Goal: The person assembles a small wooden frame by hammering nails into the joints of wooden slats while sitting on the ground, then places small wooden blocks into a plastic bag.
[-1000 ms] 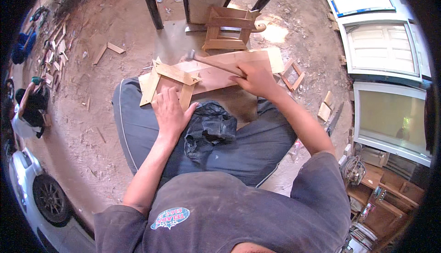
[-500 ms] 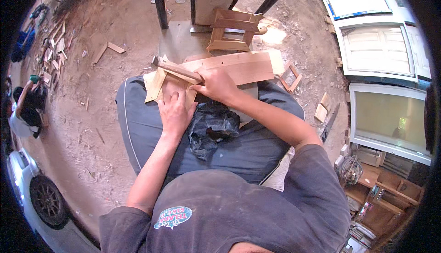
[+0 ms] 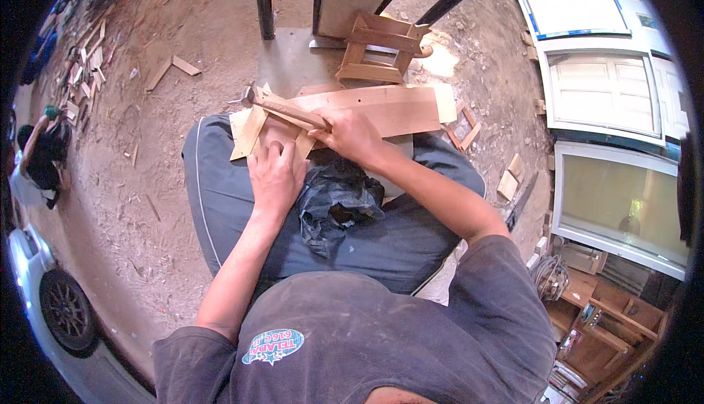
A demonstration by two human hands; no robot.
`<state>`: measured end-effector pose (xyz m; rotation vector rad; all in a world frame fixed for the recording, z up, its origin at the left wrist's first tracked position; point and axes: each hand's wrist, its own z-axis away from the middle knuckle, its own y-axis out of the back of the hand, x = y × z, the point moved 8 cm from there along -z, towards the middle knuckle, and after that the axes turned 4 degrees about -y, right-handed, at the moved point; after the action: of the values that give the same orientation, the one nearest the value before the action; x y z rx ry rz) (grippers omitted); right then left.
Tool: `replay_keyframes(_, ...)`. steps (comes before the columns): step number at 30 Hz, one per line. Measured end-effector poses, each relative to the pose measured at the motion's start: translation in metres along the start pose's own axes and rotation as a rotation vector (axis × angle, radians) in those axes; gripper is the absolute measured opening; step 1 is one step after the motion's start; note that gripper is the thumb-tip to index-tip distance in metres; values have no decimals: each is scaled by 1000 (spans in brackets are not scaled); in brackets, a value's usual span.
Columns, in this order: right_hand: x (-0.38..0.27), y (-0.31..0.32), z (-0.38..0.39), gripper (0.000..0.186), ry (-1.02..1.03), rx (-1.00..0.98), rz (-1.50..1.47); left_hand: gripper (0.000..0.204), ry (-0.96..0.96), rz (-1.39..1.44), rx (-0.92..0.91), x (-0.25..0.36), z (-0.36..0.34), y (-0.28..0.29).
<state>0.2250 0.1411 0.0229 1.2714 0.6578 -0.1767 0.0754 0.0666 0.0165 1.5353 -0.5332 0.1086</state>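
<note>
My right hand (image 3: 355, 137) is closed round the wooden handle of a hammer (image 3: 287, 111). The hammer lies slanted over a small frame of pale wood strips (image 3: 250, 133), its metal head up at the far left. My left hand (image 3: 276, 178) grips the near side of that frame with bent fingers; the fingertips are partly hidden. Under and beyond the frame, a long wooden board (image 3: 400, 106) stretches to the right across my knees. A crumpled black plastic bag (image 3: 323, 206) rests in my lap, just nearer than the hands.
Beyond the board stands a small slatted wooden piece (image 3: 374, 48) by dark metal legs. Wood offcuts (image 3: 92, 63) lie on the dirt floor, far left. White-framed panels (image 3: 620, 199) and a wooden shelf (image 3: 601, 323) line the right. A car wheel (image 3: 67, 310) and another person (image 3: 42, 151) are at left.
The hammer and my right hand have shifted very slightly. My left fingers are more bent on the frame. The whole view has turned a little.
</note>
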Motion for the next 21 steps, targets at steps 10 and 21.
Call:
replay_keyframes(10, 77, 104, 33, 32, 62, -59, 8, 77, -129, -67, 47, 14, -35, -15)
replay_keyframes(21, 94, 58, 52, 31, 131, -109, 105, 79, -85, -142, 20, 10, -36, -34)
